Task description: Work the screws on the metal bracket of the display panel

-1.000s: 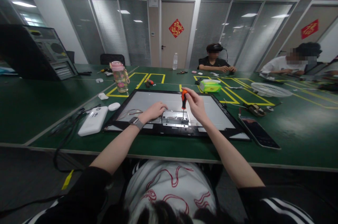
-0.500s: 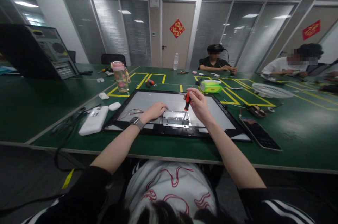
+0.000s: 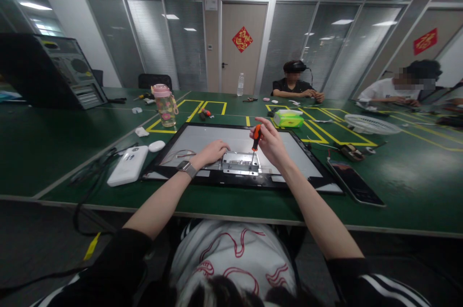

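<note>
An orange-and-black screwdriver stands nearly upright in my right hand, which is closed around its handle. Its shaft points down into the right part of a silver metal bracket; the tip itself is too small to make out. The bracket lies near the front edge of a black-framed flat display panel. Against the panel rests my left hand, fingers stretched out and fingertips by the bracket's upper left edge. A thin cable lies left of that hand.
Left of the panel are a white power bank, a white oval case and black cables. A phone lies to the right. Beyond stand a pink-lidded bottle and a green tissue pack. Two people sit across the table.
My right hand and the screwdriver have shifted very slightly left, and the index finger has risen a little off the handle. My left hand stays in place.
</note>
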{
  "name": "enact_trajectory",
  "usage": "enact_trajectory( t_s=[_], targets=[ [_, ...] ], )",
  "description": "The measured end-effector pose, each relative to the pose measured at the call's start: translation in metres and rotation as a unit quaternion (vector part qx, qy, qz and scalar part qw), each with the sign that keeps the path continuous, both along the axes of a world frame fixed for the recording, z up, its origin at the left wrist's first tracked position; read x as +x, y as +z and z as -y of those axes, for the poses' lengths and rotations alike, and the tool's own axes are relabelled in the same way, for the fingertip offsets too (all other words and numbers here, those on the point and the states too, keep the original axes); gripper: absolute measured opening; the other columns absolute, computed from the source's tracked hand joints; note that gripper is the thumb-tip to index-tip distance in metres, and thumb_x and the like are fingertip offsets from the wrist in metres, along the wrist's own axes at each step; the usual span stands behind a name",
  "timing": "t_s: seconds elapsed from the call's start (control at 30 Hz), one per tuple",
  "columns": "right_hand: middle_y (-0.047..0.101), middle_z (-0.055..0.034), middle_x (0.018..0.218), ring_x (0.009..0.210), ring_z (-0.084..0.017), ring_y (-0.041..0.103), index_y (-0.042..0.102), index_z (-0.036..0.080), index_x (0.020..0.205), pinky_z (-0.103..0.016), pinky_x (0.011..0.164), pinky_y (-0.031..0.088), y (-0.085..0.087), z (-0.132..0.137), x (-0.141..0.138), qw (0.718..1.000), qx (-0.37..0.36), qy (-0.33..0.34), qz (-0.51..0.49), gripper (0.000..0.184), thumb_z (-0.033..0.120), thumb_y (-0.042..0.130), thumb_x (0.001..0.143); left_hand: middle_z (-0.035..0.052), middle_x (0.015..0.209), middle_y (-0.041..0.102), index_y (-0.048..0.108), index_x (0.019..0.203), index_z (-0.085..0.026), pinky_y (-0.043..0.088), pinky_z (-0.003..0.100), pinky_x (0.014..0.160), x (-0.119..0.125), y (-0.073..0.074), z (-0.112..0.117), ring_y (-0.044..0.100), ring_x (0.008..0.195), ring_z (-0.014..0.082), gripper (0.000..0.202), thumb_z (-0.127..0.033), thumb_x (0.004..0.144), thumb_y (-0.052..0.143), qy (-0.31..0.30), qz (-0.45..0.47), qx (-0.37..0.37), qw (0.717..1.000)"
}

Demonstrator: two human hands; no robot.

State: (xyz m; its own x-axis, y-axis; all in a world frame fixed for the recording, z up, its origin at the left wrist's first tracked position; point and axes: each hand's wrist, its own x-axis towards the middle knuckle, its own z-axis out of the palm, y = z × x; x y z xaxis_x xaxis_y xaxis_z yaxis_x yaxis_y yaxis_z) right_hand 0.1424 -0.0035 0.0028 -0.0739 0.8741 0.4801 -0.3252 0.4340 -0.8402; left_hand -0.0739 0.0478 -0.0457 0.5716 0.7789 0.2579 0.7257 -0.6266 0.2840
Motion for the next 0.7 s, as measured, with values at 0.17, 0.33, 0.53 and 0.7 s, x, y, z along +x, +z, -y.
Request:
enact_trajectory(
  t_s=[0.17, 0.33, 0.53, 0.7],
  targets=[
    [0.059, 0.0016, 0.076, 0.071, -0.014, 0.057, 0.060, 0.025, 0.081, -0.032, 0.078, 0.050, 0.0008, -0.0004, -0.0010, 1.000, 0.004, 0.004, -0.029, 0.023, 0.047, 0.066, 0.075, 0.0095, 0.100, 0.064, 0.067, 0.105, -0.014, 0.044, 0.031, 0.092, 0.0009, 0.0024, 0.0020, 0.059, 0.096, 0.0203, 0.037, -0.018, 0.088, 0.034, 0.002, -0.003, -0.006, 1.000],
    [0.056, 0.0031, 0.074, 0.067, -0.013, 0.054, 0.062, 0.026, 0.081, -0.032, 0.080, 0.050, -0.0010, -0.0028, 0.0010, 1.000, -0.001, -0.019, -0.009, 0.025, 0.046, 0.073, 0.069, 0.0083, 0.099, 0.065, 0.067, 0.104, -0.015, 0.044, 0.031, 0.093, 0.0012, 0.0025, 0.0019, 0.059, 0.097, 0.0195, 0.036, -0.017, 0.088, 0.035, 0.003, -0.009, 0.004, 1.000],
    [0.060, 0.0004, 0.081, 0.074, -0.014, 0.059, 0.063, 0.026, 0.095, -0.033, 0.080, 0.050, -0.0034, -0.0047, 0.0019, 1.000, 0.008, -0.025, -0.001, 0.026, 0.047, 0.062, 0.079, 0.0085, 0.099, 0.065, 0.068, 0.103, -0.015, 0.045, 0.031, 0.092, 0.0009, 0.0021, 0.0020, 0.059, 0.095, 0.0198, 0.036, -0.017, 0.088, 0.035, 0.004, -0.005, 0.000, 1.000],
    [0.059, 0.0017, 0.074, 0.072, -0.013, 0.057, 0.066, 0.025, 0.087, -0.031, 0.077, 0.049, -0.0031, -0.0041, 0.0010, 0.999, 0.017, -0.026, -0.012, 0.021, 0.044, 0.066, 0.077, 0.0098, 0.101, 0.064, 0.067, 0.105, -0.014, 0.044, 0.033, 0.093, 0.0009, 0.0019, 0.0018, 0.059, 0.098, 0.0209, 0.037, -0.017, 0.089, 0.034, -0.001, 0.001, -0.007, 1.000]
  ],
)
